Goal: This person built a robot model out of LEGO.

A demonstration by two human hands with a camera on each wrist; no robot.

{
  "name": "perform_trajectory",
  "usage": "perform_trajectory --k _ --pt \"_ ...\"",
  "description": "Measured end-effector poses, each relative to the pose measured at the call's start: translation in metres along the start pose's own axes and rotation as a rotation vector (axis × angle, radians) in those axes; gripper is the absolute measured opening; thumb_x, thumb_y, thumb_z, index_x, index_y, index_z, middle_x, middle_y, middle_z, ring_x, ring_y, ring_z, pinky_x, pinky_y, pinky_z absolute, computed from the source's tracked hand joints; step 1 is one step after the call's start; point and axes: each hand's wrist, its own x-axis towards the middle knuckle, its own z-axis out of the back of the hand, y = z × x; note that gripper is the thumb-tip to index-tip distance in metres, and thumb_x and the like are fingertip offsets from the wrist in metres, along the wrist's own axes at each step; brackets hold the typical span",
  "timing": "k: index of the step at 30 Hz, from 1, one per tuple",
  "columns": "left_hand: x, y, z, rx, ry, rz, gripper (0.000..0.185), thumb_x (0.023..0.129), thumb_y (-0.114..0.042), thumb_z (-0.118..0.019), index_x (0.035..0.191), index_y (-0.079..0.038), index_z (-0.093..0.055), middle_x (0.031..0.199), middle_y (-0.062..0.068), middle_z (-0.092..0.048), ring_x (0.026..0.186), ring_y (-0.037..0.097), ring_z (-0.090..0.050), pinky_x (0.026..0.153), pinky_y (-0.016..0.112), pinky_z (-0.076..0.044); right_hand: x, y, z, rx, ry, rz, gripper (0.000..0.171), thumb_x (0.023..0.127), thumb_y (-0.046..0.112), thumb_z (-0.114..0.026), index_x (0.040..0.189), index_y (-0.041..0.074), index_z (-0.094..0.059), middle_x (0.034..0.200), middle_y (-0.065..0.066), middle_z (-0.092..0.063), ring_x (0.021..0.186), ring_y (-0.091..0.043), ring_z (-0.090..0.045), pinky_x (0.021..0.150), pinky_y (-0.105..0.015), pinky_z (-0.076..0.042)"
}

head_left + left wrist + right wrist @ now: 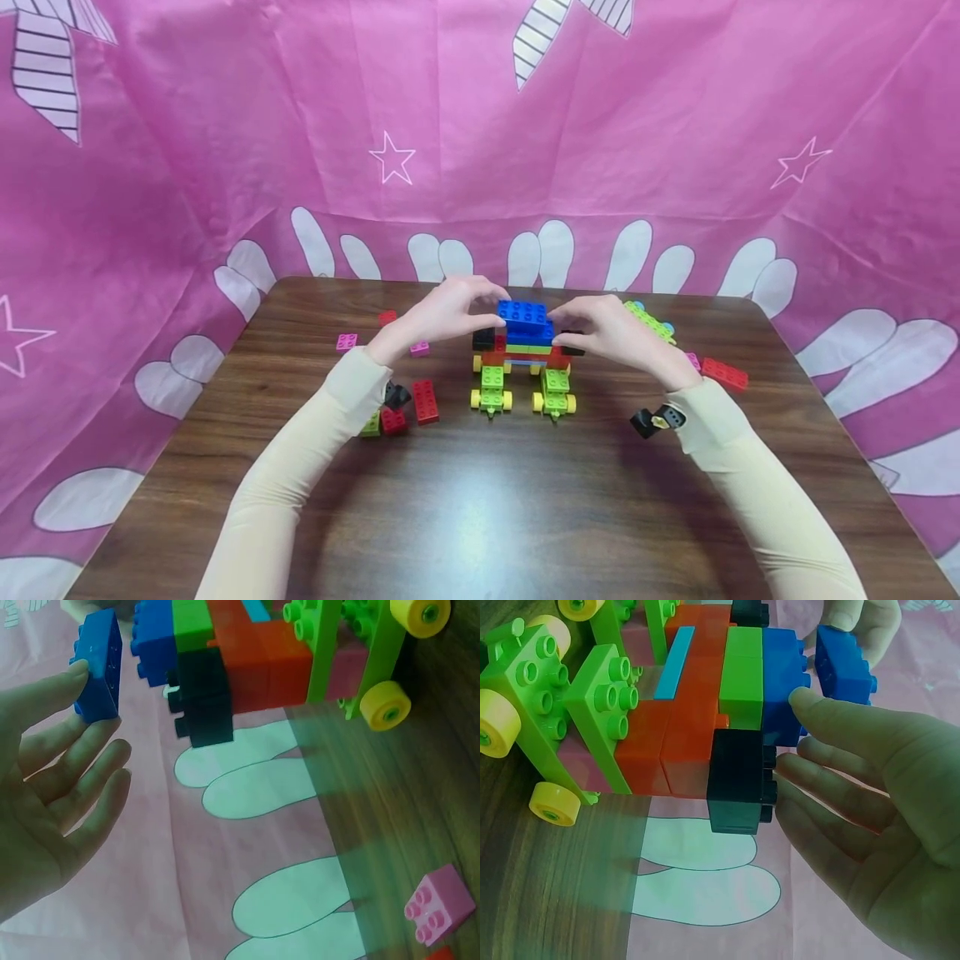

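Observation:
A built toy-brick vehicle [517, 350] stands on the table on yellow wheels [386, 705], with lime green wheel bases, orange-red bricks and black bricks [739, 780] at its sides. My left hand [453, 312] pinches a blue building brick [522, 312] between thumb and fingers. A gap shows in both wrist views between this brick and the lower blue brick [780, 679] on top of the build. Thumb and fingertips of my right hand [603, 329] hold the right end of that lower blue brick. Its remaining fingers extend beside the black brick.
Red bricks [425, 402], pink bricks [347, 342] and a small black piece [397, 395] lie left of the build. To the right are a red brick [724, 373], a lime green wheeled base [648, 321] and black pieces [647, 422]. A pink cloth [480, 108] hangs behind the table.

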Motion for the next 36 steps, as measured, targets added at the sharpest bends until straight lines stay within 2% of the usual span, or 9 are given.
perform_trajectory --k 6,13,19,23,28,36 --pt "0.003 0.000 -0.009 -0.001 0.006 0.010 0.036 0.092 -0.029 -0.071 0.122 -0.009 -0.068 0.114 0.006 -0.072 0.106 0.019 -0.065 0.096 0.035 -0.054 -0.002 0.000 0.002 -0.001 -0.015 0.012 0.038 0.084 0.024 -0.079 0.119 0.010 -0.071 0.110 -0.008 -0.076 0.098 -0.021 -0.072 0.086 -0.041 -0.060" --pt "0.004 0.001 -0.012 -0.018 0.009 0.023 0.036 0.091 -0.030 -0.072 0.121 -0.009 -0.069 0.114 0.005 -0.073 0.106 0.018 -0.065 0.095 0.036 -0.054 -0.002 0.005 0.007 -0.007 -0.023 -0.011 0.051 0.084 0.028 -0.080 0.129 0.010 -0.065 0.123 -0.009 -0.071 0.112 -0.025 -0.069 0.093 -0.045 -0.057" --pt "0.007 0.000 -0.015 -0.039 0.013 0.025 0.036 0.091 -0.030 -0.072 0.121 -0.009 -0.069 0.115 0.004 -0.073 0.106 0.017 -0.067 0.096 0.034 -0.054 -0.003 0.009 0.009 -0.015 -0.038 -0.010 0.053 0.085 0.030 -0.079 0.131 0.010 -0.064 0.126 -0.010 -0.070 0.117 -0.027 -0.066 0.096 -0.047 -0.055" --pt "0.008 -0.003 -0.017 -0.047 0.006 0.030 0.036 0.091 -0.030 -0.072 0.120 -0.009 -0.069 0.115 0.004 -0.073 0.106 0.017 -0.068 0.096 0.034 -0.055 -0.002 0.011 0.008 -0.020 -0.055 0.007 0.049 0.087 0.032 -0.076 0.130 0.011 -0.064 0.123 -0.008 -0.072 0.114 -0.024 -0.068 0.094 -0.044 -0.057" --pt "0.008 -0.003 -0.018 -0.055 -0.001 0.042 0.037 0.090 -0.030 -0.073 0.120 -0.009 -0.069 0.115 0.005 -0.073 0.107 0.017 -0.069 0.097 0.034 -0.055 -0.001 0.012 0.007 -0.030 -0.068 0.037 0.041 0.091 0.030 -0.072 0.126 0.010 -0.067 0.115 -0.006 -0.074 0.102 -0.019 -0.071 0.085 -0.039 -0.059" --pt "0.007 -0.002 -0.016 -0.080 0.035 0.031 0.041 0.092 -0.031 -0.071 0.125 -0.007 -0.067 0.121 0.007 -0.072 0.112 0.020 -0.067 0.099 0.036 -0.054 0.000 0.012 0.007 -0.041 -0.082 0.056 0.034 0.091 0.025 -0.073 0.121 0.010 -0.071 0.106 -0.005 -0.076 0.091 -0.016 -0.072 0.078 -0.036 -0.060"
